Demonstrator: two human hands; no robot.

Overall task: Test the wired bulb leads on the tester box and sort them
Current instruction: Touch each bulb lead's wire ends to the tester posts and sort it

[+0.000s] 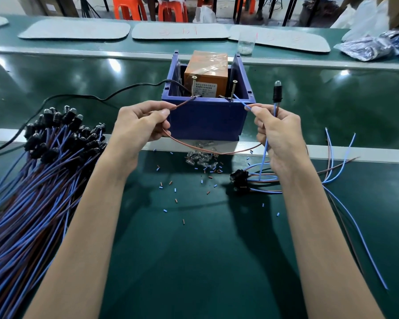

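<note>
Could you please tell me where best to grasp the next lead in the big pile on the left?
By a black socket at the pile's far end, from above. Sockets stand apart there, bulbs up; the crossed wires would probably drag neighbours. First free the left hand, which pinches a brown wire; the right hand pinches a blue wire.

The green bench [194, 261] carries a blue tester box [207, 120] at centre. A large bundle of wired bulb leads [32, 180] lies at left and a smaller group of leads [242, 180] at right. Loose glass bulbs [200, 160] and insulation offcuts [176, 200] lie near the box.
</note>
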